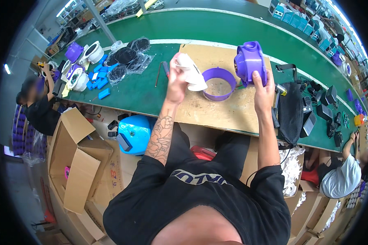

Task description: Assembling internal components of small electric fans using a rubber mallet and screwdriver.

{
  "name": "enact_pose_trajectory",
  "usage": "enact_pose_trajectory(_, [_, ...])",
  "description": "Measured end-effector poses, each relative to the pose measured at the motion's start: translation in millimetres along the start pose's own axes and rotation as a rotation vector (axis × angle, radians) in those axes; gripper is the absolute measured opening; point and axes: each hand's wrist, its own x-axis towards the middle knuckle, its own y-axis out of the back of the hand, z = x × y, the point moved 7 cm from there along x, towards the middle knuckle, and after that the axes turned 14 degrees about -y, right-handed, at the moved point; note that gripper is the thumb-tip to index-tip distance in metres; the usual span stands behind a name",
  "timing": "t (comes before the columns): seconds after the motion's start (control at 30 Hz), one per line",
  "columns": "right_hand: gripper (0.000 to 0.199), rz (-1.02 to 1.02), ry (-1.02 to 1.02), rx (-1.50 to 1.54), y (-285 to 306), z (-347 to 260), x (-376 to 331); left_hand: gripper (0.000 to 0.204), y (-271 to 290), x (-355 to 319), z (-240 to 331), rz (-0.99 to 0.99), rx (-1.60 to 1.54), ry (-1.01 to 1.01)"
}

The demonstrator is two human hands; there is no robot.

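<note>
My left hand point(176, 83) is closed around a white curved plastic part point(194, 77), raised over the left side of a cardboard-coloured work board point(229, 116). In my right hand point(263, 87) is a purple round plastic housing point(249, 61), held up above the board's right side with the thumb on its lower edge. Between the two hands a purple plastic ring point(218, 98) rests on the board, apart from both. Left of the board, close to my left hand, a screwdriver point(165, 68) lies on the green bench point(126, 96). My palms and the parts' far sides are hidden.
Blue battery packs point(97, 77), black mesh discs in plastic bags point(126, 55) and white-and-purple housings point(77, 79) lie to the left. A hammer point(275, 116), a black mesh bag point(290, 110) and black adapters point(325, 112) are on the right. Open cartons point(79, 175) stand below; people work at both sides.
</note>
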Motion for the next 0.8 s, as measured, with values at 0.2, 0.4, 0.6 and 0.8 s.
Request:
enact_pose_trajectory(0.2, [0.033,-0.190,0.576,-1.046,-70,-4,-37,0.082,16,-12,4,0.163,-0.672,0.193])
enact_pose_trajectory(0.4, [0.033,-0.381,0.501,-1.341,-84,23,-37,0.081,31,-19,7,0.266,-0.750,0.204])
enact_pose_trajectory(0.6, [0.040,-0.419,0.530,-1.466,-84,17,-40,0.083,37,-19,3,0.266,-0.765,0.211])
enact_pose_trajectory(0.8, [0.045,-0.489,0.528,-1.569,-87,21,-34,0.088,39,-13,-6,0.344,-0.743,0.246])
